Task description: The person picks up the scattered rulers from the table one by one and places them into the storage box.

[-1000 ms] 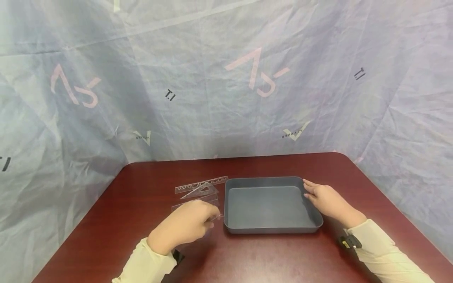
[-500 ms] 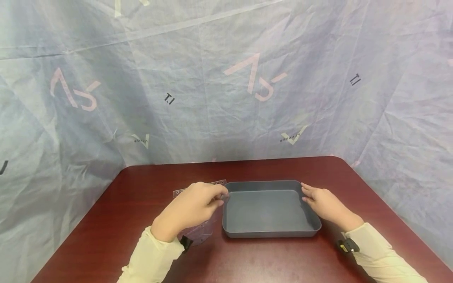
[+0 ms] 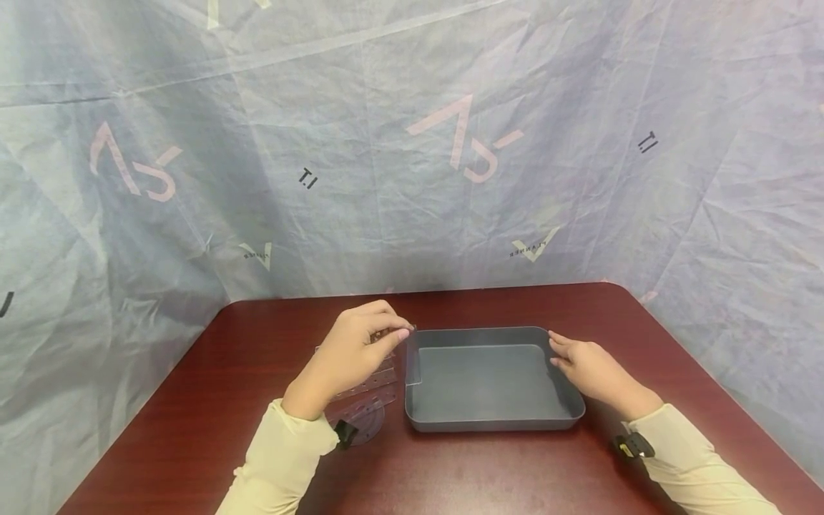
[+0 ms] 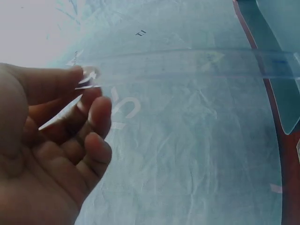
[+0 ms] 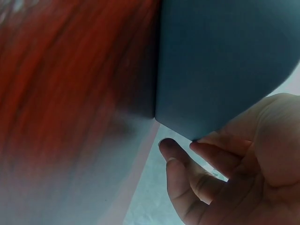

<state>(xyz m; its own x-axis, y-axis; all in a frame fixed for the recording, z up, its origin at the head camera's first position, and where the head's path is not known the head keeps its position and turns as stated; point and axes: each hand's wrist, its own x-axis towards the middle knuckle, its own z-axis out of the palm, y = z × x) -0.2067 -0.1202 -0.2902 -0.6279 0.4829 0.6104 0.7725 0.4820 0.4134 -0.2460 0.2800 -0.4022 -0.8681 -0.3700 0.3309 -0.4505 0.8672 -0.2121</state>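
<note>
My left hand (image 3: 350,350) pinches a clear plastic ruler (image 3: 413,363) by one end between thumb and fingers. The ruler hangs down over the left wall of a grey rectangular tray (image 3: 496,426); in the left wrist view it is a faint see-through strip (image 4: 187,65). My right hand (image 3: 595,370) holds the tray's right rim near the far corner. Its fingers (image 5: 180,176) curl by the outer wall in the right wrist view. Beneath my left hand lie more clear drawing pieces (image 3: 381,380), partly hidden, with a round-edged protractor (image 3: 370,423) nearest me.
The dark red table (image 3: 489,472) carries the tray right of its middle. A wrinkled pale cloth (image 3: 373,143) with printed marks hangs behind and along both sides. A dark strap-on device (image 3: 636,445) sits at the right wrist.
My left hand has risen from the drawing pieces and moved away from me, bringing the ruler up to the tray's left wall. My right hand keeps its place on the rim.
</note>
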